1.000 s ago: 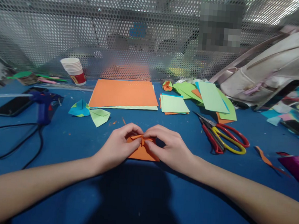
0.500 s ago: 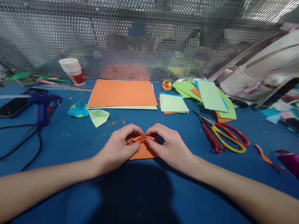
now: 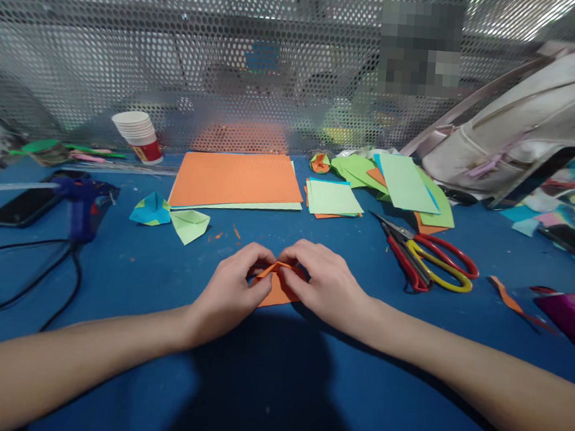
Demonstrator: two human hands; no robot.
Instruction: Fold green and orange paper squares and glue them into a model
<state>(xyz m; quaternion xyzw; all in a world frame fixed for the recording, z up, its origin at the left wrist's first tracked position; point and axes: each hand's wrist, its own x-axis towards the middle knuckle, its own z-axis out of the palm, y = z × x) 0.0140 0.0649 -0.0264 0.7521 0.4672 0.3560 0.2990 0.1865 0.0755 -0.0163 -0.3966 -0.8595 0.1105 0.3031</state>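
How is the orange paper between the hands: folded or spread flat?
Folded, at least partly: the orange paper shows a raised strip along its far side.

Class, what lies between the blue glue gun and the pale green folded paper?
The head view shows a folded blue paper between the glue gun and the pale green paper.

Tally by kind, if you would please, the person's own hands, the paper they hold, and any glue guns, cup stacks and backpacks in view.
Hands: 2 (left hand, right hand)
Held orange paper: 1
Blue glue gun: 1
Cup stack: 1
White backpack: 1
Total: 6
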